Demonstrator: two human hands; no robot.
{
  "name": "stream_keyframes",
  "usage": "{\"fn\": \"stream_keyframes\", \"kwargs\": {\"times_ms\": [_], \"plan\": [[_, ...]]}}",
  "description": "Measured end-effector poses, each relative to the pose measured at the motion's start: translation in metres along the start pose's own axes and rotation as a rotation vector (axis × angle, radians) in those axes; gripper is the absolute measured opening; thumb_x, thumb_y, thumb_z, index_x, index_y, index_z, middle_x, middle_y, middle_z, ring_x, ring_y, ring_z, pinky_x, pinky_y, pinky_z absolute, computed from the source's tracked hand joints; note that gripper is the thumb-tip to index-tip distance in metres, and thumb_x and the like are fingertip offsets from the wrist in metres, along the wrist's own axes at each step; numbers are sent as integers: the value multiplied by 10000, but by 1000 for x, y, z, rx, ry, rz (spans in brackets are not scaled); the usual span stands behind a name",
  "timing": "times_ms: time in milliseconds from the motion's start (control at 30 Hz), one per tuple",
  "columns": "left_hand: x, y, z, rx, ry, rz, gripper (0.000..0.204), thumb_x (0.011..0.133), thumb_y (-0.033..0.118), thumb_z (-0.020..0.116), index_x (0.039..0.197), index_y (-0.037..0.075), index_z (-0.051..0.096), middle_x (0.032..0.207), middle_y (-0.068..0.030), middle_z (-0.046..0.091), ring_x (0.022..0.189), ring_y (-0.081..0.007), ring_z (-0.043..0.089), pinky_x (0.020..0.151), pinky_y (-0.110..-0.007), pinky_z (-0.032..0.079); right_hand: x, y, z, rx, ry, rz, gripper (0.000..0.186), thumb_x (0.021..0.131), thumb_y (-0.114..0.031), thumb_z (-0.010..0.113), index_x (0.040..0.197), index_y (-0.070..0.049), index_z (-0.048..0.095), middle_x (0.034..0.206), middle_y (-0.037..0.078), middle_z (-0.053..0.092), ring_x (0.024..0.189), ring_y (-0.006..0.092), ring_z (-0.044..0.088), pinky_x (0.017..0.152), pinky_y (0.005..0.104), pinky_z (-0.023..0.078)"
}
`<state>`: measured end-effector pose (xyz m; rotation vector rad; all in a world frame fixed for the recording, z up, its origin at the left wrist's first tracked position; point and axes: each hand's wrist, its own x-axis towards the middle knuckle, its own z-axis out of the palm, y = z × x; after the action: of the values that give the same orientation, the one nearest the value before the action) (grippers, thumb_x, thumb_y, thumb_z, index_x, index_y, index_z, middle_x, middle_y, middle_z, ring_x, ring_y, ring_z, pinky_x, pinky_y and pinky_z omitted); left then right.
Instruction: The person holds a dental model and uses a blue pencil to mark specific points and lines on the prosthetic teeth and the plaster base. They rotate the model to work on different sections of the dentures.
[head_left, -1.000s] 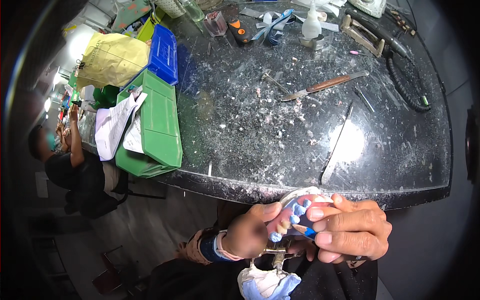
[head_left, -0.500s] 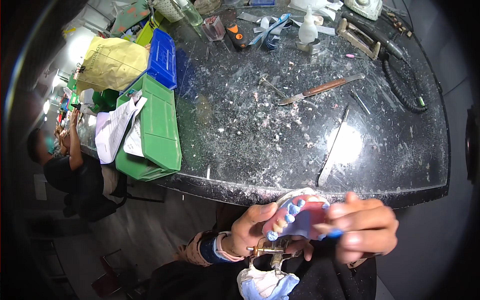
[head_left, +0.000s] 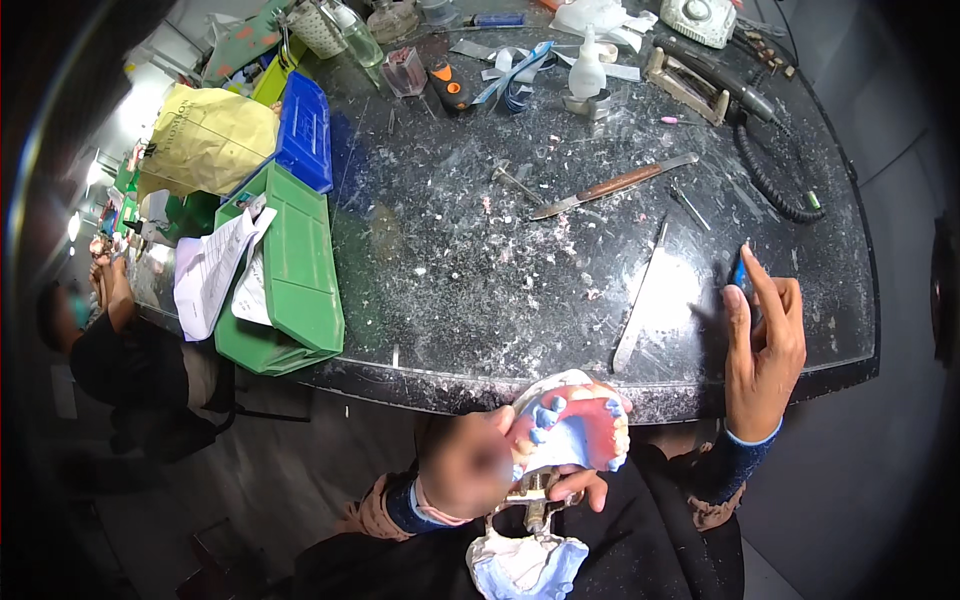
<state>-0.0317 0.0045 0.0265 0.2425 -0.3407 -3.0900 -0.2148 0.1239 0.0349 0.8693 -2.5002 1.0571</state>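
Since the earlier frame the right hand (head_left: 765,350) has left the model and risen to the counter (head_left: 500,260) edge, carrying a small blue tool (head_left: 740,268); the left hand (head_left: 470,465) holds as before. Left fingers are clamped round the dental model (head_left: 570,425), a white plaster cast with pink wax gum and blue teeth, held just below the counter edge over the lap. Right fingers are pinched on the blue tool, thumb against forefinger, the remaining fingers loosely spread; the tool's tip touches or nearly touches the counter, which cannot be told.

Progress, as a judgement: several blue teeth are already seated in the pink wax arch, so the set-up looks well under way, though how many remain is not visible. A second cast (head_left: 525,565) hangs below the left fingers on a metal hinge frame (head_left: 535,500), apparently untouched.

Orientation: the model's arch opens toward the person's lower left, its toothed face turned up toward the camera; its long axis runs roughly left to right, tilted slightly. The blue tool stands nearly upright, tip away from the person.

Beyond the right fingers lie a slim metal spatula (head_left: 640,300) and a wooden-handled knife (head_left: 615,185); far left of the left fingers stands a green box (head_left: 290,270).
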Motion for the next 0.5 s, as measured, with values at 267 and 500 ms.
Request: {"fn": "stream_keyframes", "kwargs": {"times_ms": [267,500], "plan": [[-9,7,4,444,158,194,855,727,556,510,1213,-103,264,1026,-194,485,789,-248,557,755,-399,446,-40,-63,-16,761,-468,-78,450,576,-128,801,946,33,602,820,138,597,546,87,561,431,193,439],[-12,-6,4,586,178,412,769,682,516,546,1191,-3,295,1026,-137,486,873,-142,520,713,-224,442,-48,-73,-7,782,-396,-59,294,639,-76,752,881,32,624,777,120,603,570,110,588,461,201,460]]}}
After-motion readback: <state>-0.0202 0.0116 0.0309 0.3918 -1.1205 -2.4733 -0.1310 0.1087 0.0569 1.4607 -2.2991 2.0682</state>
